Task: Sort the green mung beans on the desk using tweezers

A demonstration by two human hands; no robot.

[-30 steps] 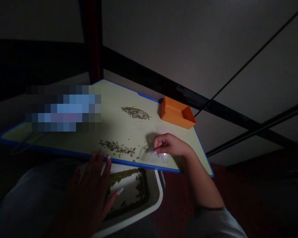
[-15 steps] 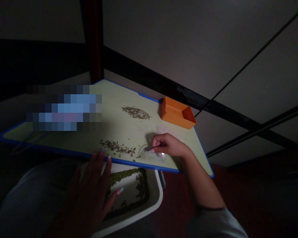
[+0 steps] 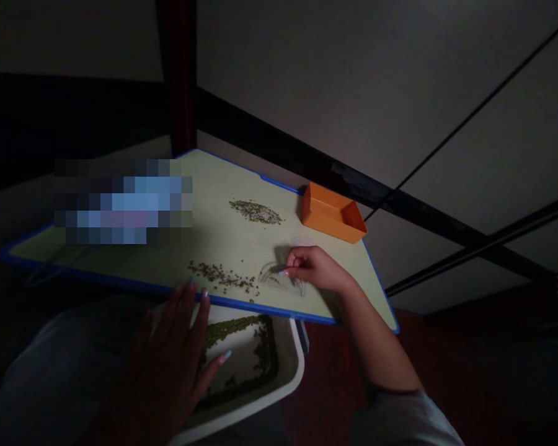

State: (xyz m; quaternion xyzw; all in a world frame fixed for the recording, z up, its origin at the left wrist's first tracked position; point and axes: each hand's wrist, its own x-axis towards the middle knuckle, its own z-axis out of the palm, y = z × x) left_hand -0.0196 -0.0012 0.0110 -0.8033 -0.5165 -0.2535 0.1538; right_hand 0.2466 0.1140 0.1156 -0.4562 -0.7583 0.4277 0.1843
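1. Evidently the right hand (image 3: 314, 266) relies on a pinch: thumb and forefinger close on the edge of a clear plastic piece (image 3: 281, 284), the other fingers curled inward, presumably because so thin an edge offers little else to grip.
2. That piece (curved, and hard to make out in this dim light) is low over the pale tabletop (image 3: 204, 186), just beside the near scatter of green grains (image 3: 223, 277); whether it touches the surface, I cannot tell.
3. Over the white tub (image 3: 292, 387), the left hand (image 3: 174, 347) has its fingers a little spread and its thumb held out, with nothing visible in its grasp. Such a flat pose would suit steadying the tub or the table edge, though shadow hides any contact.
4. The tub sits below the near edge, probably for easy reach, with more grains banked along its inner walls.
5. Farther back, a second heap of grains (image 3: 255, 212) lies near the orange tray (image 3: 332, 232), which seems placed there to stay beyond the hands.
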